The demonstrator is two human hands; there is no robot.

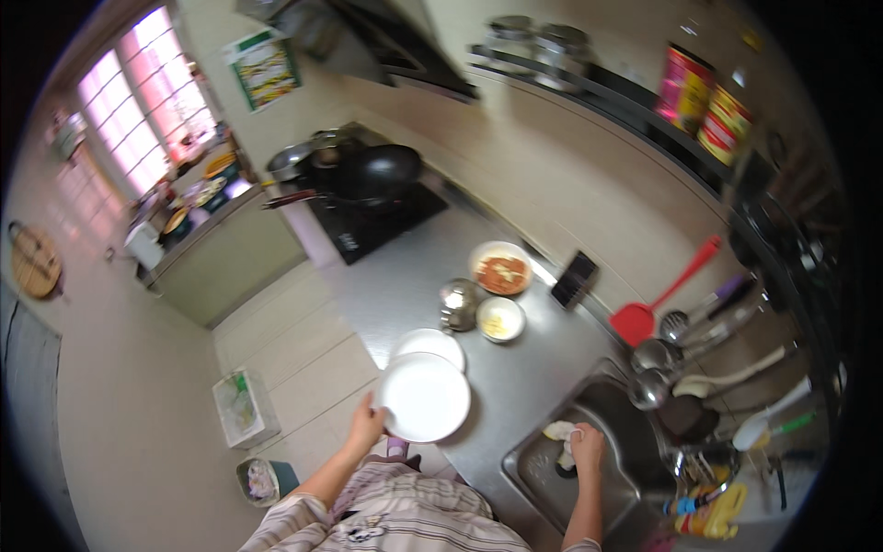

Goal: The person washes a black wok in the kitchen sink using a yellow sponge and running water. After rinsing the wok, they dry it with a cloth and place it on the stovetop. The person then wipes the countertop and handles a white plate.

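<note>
My left hand point(365, 426) grips the rim of a white plate point(425, 397), tilted over the counter's front edge. Partly covered by it, a second white plate point(431, 345) lies on the steel counter point(503, 386). Over the steel sink point(624, 455), my right hand point(588, 447) holds a crumpled whitish cloth point(562, 435) that hangs down into the basin. Beyond the plates stand a shiny metal bowl point(458, 303), a small white bowl point(501, 319) with pale yellow bits inside, and a larger white bowl point(501, 268) of reddish-brown food with pale pieces on top.
A phone point(574, 280) leans by the wall. Farther along, a black wok point(379, 172) sits on the cooktop point(352, 234). Ladles and a red spatula point(635, 323) hang above the sink's far side. On the floor to my left are a bin point(265, 481) and a white box point(245, 408).
</note>
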